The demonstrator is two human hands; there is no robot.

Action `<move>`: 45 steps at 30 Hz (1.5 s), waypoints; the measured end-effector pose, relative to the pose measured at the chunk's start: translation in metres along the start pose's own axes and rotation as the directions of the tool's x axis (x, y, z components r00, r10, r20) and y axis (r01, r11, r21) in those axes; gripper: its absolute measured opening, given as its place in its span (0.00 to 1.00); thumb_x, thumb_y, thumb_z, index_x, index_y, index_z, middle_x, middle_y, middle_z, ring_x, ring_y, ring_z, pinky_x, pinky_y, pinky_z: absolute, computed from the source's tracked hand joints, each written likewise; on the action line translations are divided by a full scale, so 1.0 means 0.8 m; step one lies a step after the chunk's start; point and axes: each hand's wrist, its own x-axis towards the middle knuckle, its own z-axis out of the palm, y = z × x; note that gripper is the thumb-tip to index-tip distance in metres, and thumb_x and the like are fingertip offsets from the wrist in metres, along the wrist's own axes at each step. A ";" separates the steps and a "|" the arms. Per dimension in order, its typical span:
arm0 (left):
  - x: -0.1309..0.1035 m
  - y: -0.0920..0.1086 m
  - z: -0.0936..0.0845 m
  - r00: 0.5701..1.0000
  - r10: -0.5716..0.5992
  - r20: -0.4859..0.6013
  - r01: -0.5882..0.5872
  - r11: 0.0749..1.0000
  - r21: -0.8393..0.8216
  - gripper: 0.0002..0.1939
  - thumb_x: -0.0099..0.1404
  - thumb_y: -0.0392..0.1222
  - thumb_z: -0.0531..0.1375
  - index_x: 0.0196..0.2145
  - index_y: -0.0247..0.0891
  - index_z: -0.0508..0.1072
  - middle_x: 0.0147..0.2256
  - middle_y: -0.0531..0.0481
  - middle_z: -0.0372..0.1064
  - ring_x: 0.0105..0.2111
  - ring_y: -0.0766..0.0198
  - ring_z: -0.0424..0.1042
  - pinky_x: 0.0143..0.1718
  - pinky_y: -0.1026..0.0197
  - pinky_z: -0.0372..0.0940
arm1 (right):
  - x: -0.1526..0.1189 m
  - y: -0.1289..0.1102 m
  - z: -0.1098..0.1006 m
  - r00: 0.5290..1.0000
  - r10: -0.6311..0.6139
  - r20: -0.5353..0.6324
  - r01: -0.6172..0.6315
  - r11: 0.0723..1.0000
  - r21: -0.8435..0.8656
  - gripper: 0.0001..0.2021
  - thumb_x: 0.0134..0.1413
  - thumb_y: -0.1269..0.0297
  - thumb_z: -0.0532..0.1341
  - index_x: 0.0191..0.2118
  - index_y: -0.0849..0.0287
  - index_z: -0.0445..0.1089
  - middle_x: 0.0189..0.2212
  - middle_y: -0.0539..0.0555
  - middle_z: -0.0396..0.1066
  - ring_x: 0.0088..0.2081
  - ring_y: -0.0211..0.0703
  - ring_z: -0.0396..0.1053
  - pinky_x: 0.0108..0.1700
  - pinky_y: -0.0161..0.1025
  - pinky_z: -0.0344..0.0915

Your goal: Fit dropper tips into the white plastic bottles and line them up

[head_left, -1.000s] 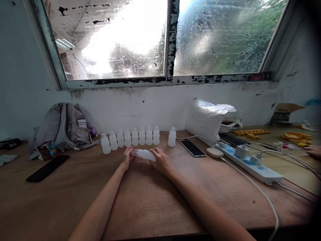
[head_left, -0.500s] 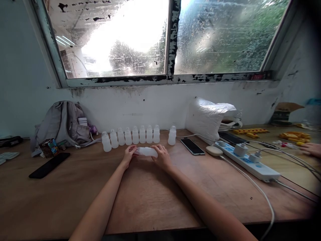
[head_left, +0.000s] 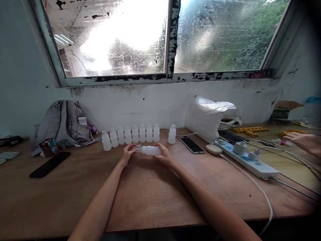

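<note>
A small translucent white plastic bottle (head_left: 149, 150) lies sideways between both hands, just above the wooden table (head_left: 150, 197). My right hand (head_left: 164, 155) grips its body. My left hand (head_left: 127, 153) pinches the cap end at the bottle's left. Behind the hands, several identical white bottles stand upright in a row (head_left: 130, 136) near the wall, with one more bottle (head_left: 172, 135) standing apart to the right.
A grey backpack (head_left: 62, 124), a small carton (head_left: 48, 146) and a black phone (head_left: 49, 164) lie at left. Another phone (head_left: 192, 145), a white plastic bag (head_left: 208, 115), a power strip (head_left: 247, 159) with cables sit at right. Another person's hand (head_left: 302, 140) reaches in at far right.
The bottle and my two hands have shifted slightly away from me and to the right. The other person's hand at the far right has moved further into view.
</note>
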 end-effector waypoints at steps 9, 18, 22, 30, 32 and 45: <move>-0.007 0.007 0.009 0.997 -0.026 0.070 0.026 1.000 0.006 0.16 0.48 0.41 0.62 0.36 0.34 0.72 0.35 0.45 0.69 0.34 0.63 0.67 0.39 0.59 0.61 | 0.002 0.005 -0.001 0.999 0.033 0.029 -0.034 0.999 0.031 0.18 0.32 0.68 0.59 0.37 0.60 0.62 0.33 0.51 0.64 0.35 0.43 0.62 0.36 0.36 0.58; -0.012 0.015 0.016 0.996 -0.040 0.077 0.038 0.999 0.021 0.15 0.46 0.40 0.63 0.34 0.35 0.72 0.34 0.46 0.69 0.34 0.63 0.67 0.38 0.60 0.60 | 0.001 0.005 -0.002 0.998 0.039 0.052 -0.044 0.994 0.102 0.18 0.32 0.67 0.60 0.37 0.59 0.62 0.33 0.50 0.64 0.35 0.42 0.62 0.36 0.35 0.58; -0.015 0.022 0.021 0.995 -0.081 0.063 0.082 0.997 -0.012 0.13 0.45 0.40 0.63 0.31 0.35 0.72 0.31 0.49 0.68 0.32 0.65 0.66 0.33 0.64 0.61 | 0.001 0.003 -0.003 0.998 0.045 0.053 -0.050 0.994 0.100 0.18 0.33 0.67 0.60 0.37 0.59 0.62 0.33 0.50 0.64 0.35 0.42 0.62 0.36 0.34 0.57; -0.016 0.013 0.039 0.983 -0.148 -0.105 0.143 0.988 -0.051 0.16 0.48 0.53 0.58 0.22 0.35 0.64 0.20 0.55 0.59 0.18 0.71 0.58 0.17 0.69 0.53 | -0.004 -0.005 0.008 0.987 -0.095 0.133 0.076 0.988 0.138 0.20 0.35 0.64 0.62 0.39 0.59 0.61 0.35 0.52 0.64 0.36 0.42 0.62 0.36 0.35 0.58; -0.016 0.007 0.044 0.978 -0.137 -0.158 0.129 0.990 -0.059 0.15 0.48 0.52 0.58 0.22 0.36 0.64 0.22 0.54 0.60 0.19 0.70 0.59 0.17 0.69 0.54 | -0.006 -0.003 0.013 0.984 -0.125 0.128 0.111 0.987 0.113 0.20 0.35 0.61 0.62 0.39 0.60 0.61 0.35 0.53 0.64 0.36 0.43 0.62 0.37 0.36 0.58; -0.022 0.006 0.055 0.987 -0.072 -0.144 0.052 0.989 -0.139 0.06 0.46 0.37 0.55 0.26 0.36 0.65 0.39 0.48 0.66 0.32 0.62 0.68 0.28 0.64 0.61 | -0.013 -0.017 0.017 0.982 -0.189 -0.017 0.188 0.981 -0.044 0.19 0.33 0.65 0.62 0.37 0.58 0.61 0.34 0.53 0.62 0.36 0.44 0.62 0.37 0.37 0.59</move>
